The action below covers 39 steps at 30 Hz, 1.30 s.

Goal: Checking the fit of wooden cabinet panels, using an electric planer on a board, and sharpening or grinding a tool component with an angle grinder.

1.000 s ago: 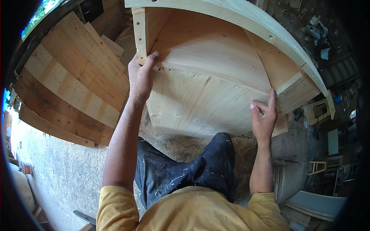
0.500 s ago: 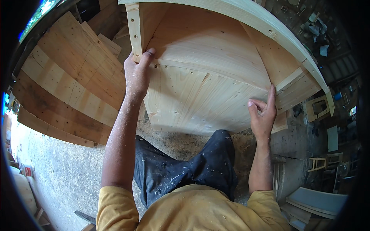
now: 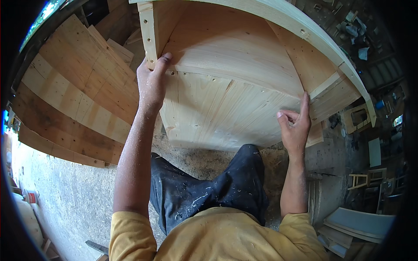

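A large unfinished cabinet (image 3: 217, 113) of pale pine stands right in front of me, with an open recess above a front panel. My left hand (image 3: 151, 82) grips the lower end of the left upright (image 3: 149, 37), thumb on its inner side and the other fingers hidden behind it. At the recess's right corner, my right hand (image 3: 297, 124) has its index finger stretched out along the wood. Its thumb and bent fingers are apart from any object. Small round holes dot the upright and the panel's top edge.
Wide wooden panels (image 3: 69, 95) lean at the left. On the right stand a small wooden stool (image 3: 358, 181) and a stack of boards (image 3: 355, 224). A white container (image 3: 26, 217) is at the far left. Sawdust covers the concrete floor (image 3: 74, 204).
The cabinet and both hands sit slightly further left and higher in the picture, along with the surroundings. Both hands keep their places on the wood.
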Tool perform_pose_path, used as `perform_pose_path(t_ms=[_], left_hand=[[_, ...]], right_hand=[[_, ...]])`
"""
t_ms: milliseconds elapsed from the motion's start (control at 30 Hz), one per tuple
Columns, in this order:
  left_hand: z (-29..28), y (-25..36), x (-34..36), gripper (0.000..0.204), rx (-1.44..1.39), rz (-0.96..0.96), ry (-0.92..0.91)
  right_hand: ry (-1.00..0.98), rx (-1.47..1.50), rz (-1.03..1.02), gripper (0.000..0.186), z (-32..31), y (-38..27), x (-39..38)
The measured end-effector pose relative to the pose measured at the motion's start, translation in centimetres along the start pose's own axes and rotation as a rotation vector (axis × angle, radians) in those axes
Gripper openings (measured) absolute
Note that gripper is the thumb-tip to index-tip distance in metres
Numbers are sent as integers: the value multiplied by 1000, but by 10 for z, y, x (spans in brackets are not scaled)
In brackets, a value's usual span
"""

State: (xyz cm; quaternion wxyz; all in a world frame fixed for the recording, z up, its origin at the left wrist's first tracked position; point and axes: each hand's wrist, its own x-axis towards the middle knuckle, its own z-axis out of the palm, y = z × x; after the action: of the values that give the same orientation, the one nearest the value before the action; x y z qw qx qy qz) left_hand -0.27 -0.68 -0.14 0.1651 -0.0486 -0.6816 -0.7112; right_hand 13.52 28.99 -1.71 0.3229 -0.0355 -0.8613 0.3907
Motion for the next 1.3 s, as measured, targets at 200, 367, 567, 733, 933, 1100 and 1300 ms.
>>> perform_pose_path(t_ms=[200,367,567,733,933,1100,1300], left_hand=[[1,2,-1,36,-2,-3,0],[1,1,-1,35,-21,6,4],[-1,-3,1,37,24,16,-1],[1,-2,1,39,14,9,-9],[-1,-5,3,39,-12,26,-5],[-1,-2,1,38,46,14,-7],[0,0,0,38,22,18,-2]], right_hand=[[18,34,16,82,1,0,-1],[13,45,36,84,0,1,-1],[3,43,33,85,0,1,0],[23,32,3,85,-1,5,0],[5,11,-2,85,-1,2,-1],[5,6,-9,86,-1,7,-1],[0,3,21,86,-1,1,-1]])
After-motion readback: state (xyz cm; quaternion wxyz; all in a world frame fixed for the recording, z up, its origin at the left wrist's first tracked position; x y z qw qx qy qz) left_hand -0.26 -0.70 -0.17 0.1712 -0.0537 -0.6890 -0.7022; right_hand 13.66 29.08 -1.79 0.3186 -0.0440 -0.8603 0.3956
